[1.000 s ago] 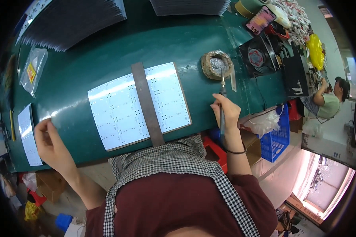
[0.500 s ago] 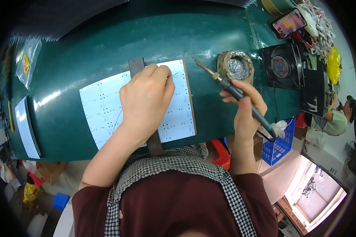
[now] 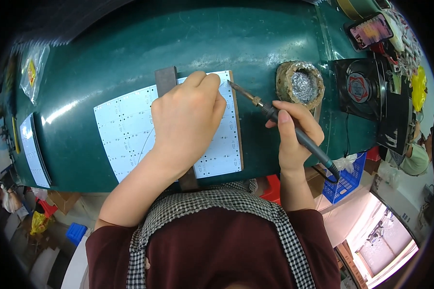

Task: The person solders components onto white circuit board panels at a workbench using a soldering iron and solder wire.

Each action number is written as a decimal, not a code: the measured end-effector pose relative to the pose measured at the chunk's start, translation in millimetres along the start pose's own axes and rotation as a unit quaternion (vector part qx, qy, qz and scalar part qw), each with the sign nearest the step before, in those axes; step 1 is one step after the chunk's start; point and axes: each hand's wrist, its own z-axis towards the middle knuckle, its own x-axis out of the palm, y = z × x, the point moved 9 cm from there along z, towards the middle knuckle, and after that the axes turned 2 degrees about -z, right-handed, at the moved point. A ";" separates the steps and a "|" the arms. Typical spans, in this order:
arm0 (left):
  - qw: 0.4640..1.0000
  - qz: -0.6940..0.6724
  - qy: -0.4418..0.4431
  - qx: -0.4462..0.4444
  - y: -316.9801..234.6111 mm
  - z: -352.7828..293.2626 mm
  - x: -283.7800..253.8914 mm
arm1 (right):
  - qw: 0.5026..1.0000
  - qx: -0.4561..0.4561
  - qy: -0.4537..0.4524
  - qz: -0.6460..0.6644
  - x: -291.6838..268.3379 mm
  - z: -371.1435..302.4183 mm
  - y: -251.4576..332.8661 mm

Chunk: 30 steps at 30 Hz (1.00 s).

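Head view. Counter (image 3: 226, 43): green. White circuit-board panel (image 3: 125, 130) lies flat by the near edge, about mid-length, a brown backing showing along its right side. Dark flat bar (image 3: 166, 82) crosses the panel from far side to near side and reaches to the counter's near edge.

Left hand (image 3: 185, 118): over the panel and bar, back of hand up. Grip: fingers curled inward, undersides hidden; cannot tell how tightly closed or whether anything is held. Thin strand (image 3: 147, 141) shows left of the wrist, over the panel; its upper end runs out of sight at the hand.

Right hand (image 3: 299, 137): above the counter, right of the panel. Grip: closed around the handle of a soldering iron (image 3: 273, 114), held pen-fashion. Tip is at the panel's far right corner; contact cannot be told.

Rough brown pot (image 3: 285, 82), silvery filling, stands between panel and fan (image 3: 359, 86), the latter toward the right end. Phone (image 3: 371, 31): near far right corner. Stacked white panels (image 3: 33, 149): near left corner.
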 end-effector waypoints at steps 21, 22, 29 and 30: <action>0.999 -0.037 -0.002 -0.002 -2.8 -2.0 -2.5 | 0.960 -0.100 -0.138 -0.224 -85.2 -12.1 21.7; 0.999 -0.031 -0.035 0.027 -6.5 -2.1 -6.9 | 0.956 -0.118 -0.143 -0.226 -86.0 -12.6 24.1; 0.998 -0.033 -0.037 0.034 -5.6 -0.2 -6.4 | 0.958 -0.138 -0.112 -0.224 -80.4 -7.8 20.3; 0.998 -0.033 -0.037 0.036 -6.6 0.0 -7.0 | 0.958 -0.138 -0.112 -0.223 -80.7 -7.9 20.2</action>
